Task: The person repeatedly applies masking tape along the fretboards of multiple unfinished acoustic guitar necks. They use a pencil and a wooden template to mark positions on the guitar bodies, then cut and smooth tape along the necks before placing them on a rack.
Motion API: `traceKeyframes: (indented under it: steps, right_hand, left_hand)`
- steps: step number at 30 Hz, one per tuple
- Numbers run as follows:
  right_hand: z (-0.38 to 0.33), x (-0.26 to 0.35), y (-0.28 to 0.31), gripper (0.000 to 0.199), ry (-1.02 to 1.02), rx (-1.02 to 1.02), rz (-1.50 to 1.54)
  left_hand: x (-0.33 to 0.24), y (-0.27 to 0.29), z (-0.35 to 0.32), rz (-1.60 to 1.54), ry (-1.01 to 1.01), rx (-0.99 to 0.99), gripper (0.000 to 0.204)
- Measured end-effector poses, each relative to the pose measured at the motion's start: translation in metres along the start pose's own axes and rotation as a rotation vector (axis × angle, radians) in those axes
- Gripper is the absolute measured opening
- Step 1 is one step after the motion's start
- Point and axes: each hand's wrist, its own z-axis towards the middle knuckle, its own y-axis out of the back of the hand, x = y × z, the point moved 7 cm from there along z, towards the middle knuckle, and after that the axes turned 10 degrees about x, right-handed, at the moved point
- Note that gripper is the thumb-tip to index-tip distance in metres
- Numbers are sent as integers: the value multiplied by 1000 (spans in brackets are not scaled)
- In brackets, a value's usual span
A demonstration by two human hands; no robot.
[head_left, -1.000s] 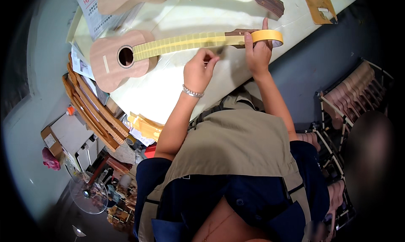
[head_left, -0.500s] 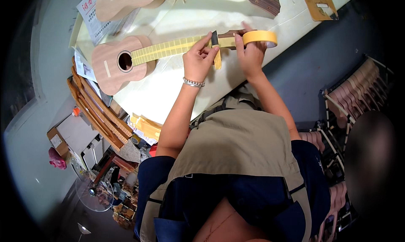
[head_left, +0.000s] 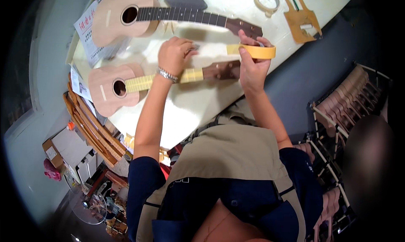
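A yellow masking tape roll is gripped in my right hand, with a short loose end stretching left from it. My left hand, wearing a chain bracelet, is raised over the nearer ukulele's neck. Its fingers are closed around a small greyish thing, too blurred to name. Below lies the nearer ukulele, its body pale and its fretboard covered with yellow tape. My left wrist hides part of the neck; the dark headstock lies just left of my right hand. A second ukulele with a dark, uncovered fretboard lies farther back.
The pale table carries a beige tape roll and a brown flat piece at the far right. A newspaper lies at left. Curved wooden pieces stand beside the table; racked wooden parts are at right.
My left hand has moved left, away from the tape at the headstock end. A loose tape end now shows at the roll. The view has shifted, bringing more of the farther ukulele into sight.
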Motion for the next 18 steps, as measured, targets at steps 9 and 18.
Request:
traceKeyframes:
  steps: [9,18]
  right_hand:
    - [20,-24,5,50,-361,-217,1195]
    - [61,19,80,62,14,-102,-884]
  left_hand:
    - [-6,-33,8,-1492,597,-209,8]
    - [168,70,4,-340,539,-318,14]
